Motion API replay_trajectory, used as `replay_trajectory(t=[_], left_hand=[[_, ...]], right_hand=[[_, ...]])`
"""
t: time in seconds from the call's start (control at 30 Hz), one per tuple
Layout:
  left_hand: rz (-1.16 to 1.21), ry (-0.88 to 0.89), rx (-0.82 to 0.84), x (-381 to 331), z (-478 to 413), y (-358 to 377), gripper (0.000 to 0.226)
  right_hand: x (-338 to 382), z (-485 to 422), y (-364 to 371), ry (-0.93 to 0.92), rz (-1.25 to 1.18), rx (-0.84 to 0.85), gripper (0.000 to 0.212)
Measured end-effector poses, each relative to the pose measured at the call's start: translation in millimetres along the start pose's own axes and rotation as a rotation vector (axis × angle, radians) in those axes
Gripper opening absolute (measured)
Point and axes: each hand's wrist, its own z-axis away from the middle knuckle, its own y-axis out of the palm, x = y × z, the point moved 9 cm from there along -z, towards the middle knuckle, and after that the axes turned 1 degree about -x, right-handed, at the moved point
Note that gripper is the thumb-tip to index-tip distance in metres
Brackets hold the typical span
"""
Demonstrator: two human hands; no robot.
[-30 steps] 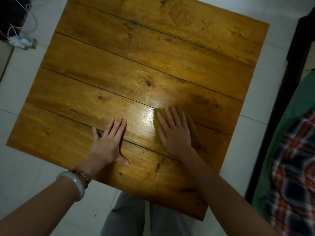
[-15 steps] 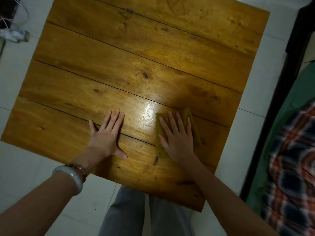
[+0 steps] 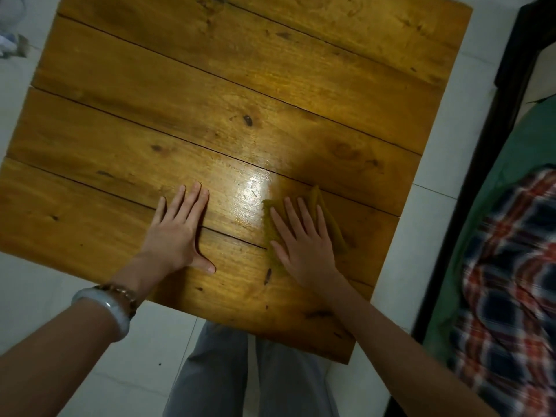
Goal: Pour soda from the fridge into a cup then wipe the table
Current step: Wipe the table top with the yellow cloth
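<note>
A square wooden plank table [image 3: 210, 94] fills most of the head view. My right hand [image 3: 304, 245] lies flat, fingers spread, pressing a yellow-green cloth [image 3: 331, 221] onto the table near its front right part. The cloth shows around the fingers and is mostly covered by the palm. My left hand [image 3: 177, 230] rests flat on the bare wood to the left of the cloth, fingers together, holding nothing. A white bangle and a bead bracelet sit on the left wrist. No soda, cup or fridge is in view.
White tiled floor [image 3: 436, 206] surrounds the table. A dark bed frame [image 3: 487, 206] with green bedding and a plaid cloth [image 3: 511, 296] runs along the right. My grey trouser legs [image 3: 228, 374] are below the table's front edge. Small clutter lies at the far left [image 3: 12, 43].
My right hand and the cloth have slid a short way across the wood near the front right, and the cloth shows more beyond the fingers. The left hand has stayed flat.
</note>
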Motion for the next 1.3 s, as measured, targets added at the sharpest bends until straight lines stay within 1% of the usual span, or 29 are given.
replay_trajectory(t=[0.07,0.1,0.23,0.3,0.37,0.43,0.5,0.57,0.67,0.77,0.8,0.83,0.97,1.0,1.03,1.1,1.2,1.3], left_hand=[[0.005,0.009,-0.017,0,-1,-1,0.154],[0.003,0.010,-0.022,0,-1,-1,0.154],[0.003,0.015,-0.044,0,1,-1,0.154],[0.008,0.022,-0.059,-1,1,-2,0.155],[0.012,0.027,-0.069,-1,1,-3,0.156],[0.028,0.058,-0.078,-1,3,-3,0.154],[0.084,0.105,-0.097,1,8,-1,0.150],[0.145,0.123,-0.130,12,16,-2,0.147],[0.110,0.072,-0.103,38,30,7,0.149],[0.050,0.023,-0.028,52,39,23,0.154],[0.039,0.014,-0.026,53,39,26,0.155],[0.032,0.011,-0.030,54,38,27,0.155],[0.038,0.019,-0.044,56,37,28,0.154],[0.040,0.024,-0.050,56,38,27,0.153],[0.042,0.029,-0.053,55,38,27,0.153],[0.051,0.034,-0.053,54,38,27,0.153],[0.055,0.029,-0.053,55,38,26,0.154],[0.067,0.033,-0.056,56,38,27,0.155]], right_hand=[[-8,-11,-2,-0.038,0.005,0.004,0.056],[-15,-28,-4,-0.026,0.016,0.007,0.057],[-40,-124,-11,0.160,0.044,-0.039,0.059],[-39,-159,-13,0.180,0.020,-0.012,0.060],[-33,-173,-12,0.166,0.009,0.021,0.061],[-17,-166,-10,0.089,0.041,0.024,0.061],[17,-136,-1,-0.096,0.041,0.049,0.061],[57,-84,10,-0.292,0.010,0.077,0.060],[96,-6,21,-0.468,-0.050,0.159,0.057],[101,19,26,-0.615,-0.046,0.196,0.057],[98,11,27,-0.639,-0.029,0.198,0.057],[96,-4,26,-0.621,-0.005,0.180,0.058],[94,-77,15,-0.333,0.014,0.081,0.056],[99,-82,14,-0.285,0.005,0.077,0.056],[107,-79,15,-0.278,0.001,0.081,0.056],[124,-49,21,-0.392,0.013,0.112,0.058],[131,12,28,-0.593,0.006,0.216,0.059],[116,20,25,-0.753,0.019,0.239,0.060]])
